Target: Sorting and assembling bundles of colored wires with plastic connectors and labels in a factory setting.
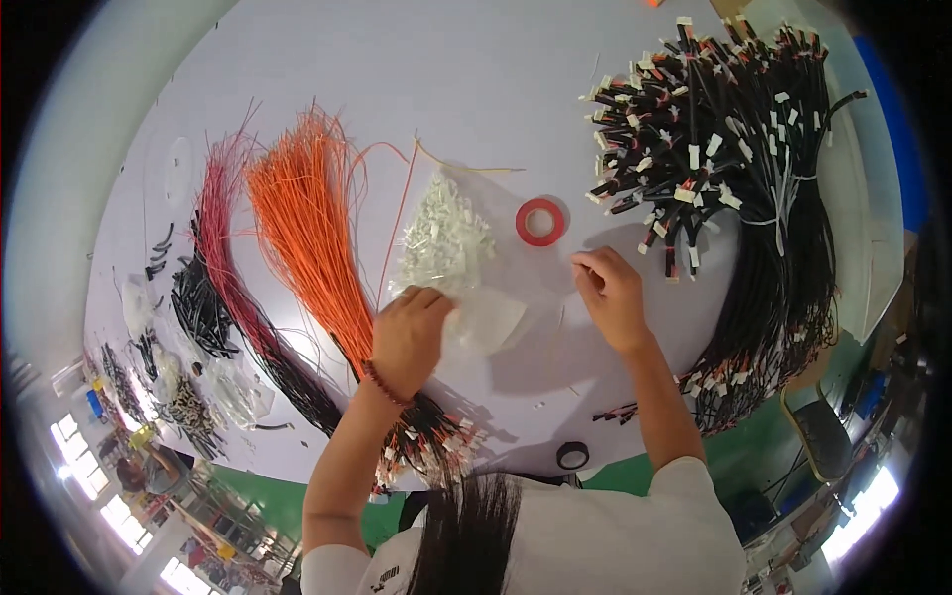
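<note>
My left hand (412, 322) reaches over the lower left edge of a clear plastic bag (493, 322), its fingers closed on the plastic. White connector housings (443, 223) lie heaped in the bag's upper part. To the right, my right hand (610, 296) is raised over the table, with thumb and fingers pinched together. Whatever it may hold is too small to make out. Between and beyond the hands lies a roll of red tape (540, 221). A bundle of orange wires (309, 218) runs beneath my left wrist, and its connector-tipped ends (436, 446) show near the table's front edge.
A large bundle of black cables (773, 248) with white connectors fills the right side. Dark red wires (223, 218) and black tube pieces (203, 307) lie at left. A black tape roll (572, 455) sits at the front edge. A loose yellow wire (471, 168) lies beyond the bag.
</note>
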`<state>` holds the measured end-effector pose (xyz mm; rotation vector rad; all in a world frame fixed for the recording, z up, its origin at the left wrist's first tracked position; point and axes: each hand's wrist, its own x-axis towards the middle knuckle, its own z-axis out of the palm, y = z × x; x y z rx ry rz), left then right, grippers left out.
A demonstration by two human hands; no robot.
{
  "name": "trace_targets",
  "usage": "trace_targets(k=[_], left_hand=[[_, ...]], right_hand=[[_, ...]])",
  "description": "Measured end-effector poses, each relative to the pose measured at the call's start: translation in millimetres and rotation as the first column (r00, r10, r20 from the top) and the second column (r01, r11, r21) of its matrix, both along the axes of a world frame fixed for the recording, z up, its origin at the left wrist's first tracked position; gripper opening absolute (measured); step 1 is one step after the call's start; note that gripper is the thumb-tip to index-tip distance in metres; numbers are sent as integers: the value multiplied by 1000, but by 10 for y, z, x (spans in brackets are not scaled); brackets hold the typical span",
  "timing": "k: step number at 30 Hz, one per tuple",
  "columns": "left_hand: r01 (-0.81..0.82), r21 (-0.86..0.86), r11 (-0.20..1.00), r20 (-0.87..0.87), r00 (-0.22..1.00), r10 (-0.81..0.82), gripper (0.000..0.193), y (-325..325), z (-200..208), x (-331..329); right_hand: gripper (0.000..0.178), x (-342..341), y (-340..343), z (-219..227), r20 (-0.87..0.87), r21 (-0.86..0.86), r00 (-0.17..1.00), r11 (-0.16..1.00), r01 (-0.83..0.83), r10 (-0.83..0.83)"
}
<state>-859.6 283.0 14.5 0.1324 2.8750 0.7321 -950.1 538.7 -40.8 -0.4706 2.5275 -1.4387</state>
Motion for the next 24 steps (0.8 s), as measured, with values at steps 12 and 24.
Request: trace_targets(k=[12, 24], left_hand=[[-127, 57, 990, -233, 963, 137, 15, 111, 329, 50], [-556, 748, 363, 330, 786, 523, 37, 384, 746, 468]], right_hand=[[21, -828, -1129, -208, -230, 657, 956, 754, 12, 185], [11, 75, -891, 902, 609, -652, 703, 737, 180, 367]])
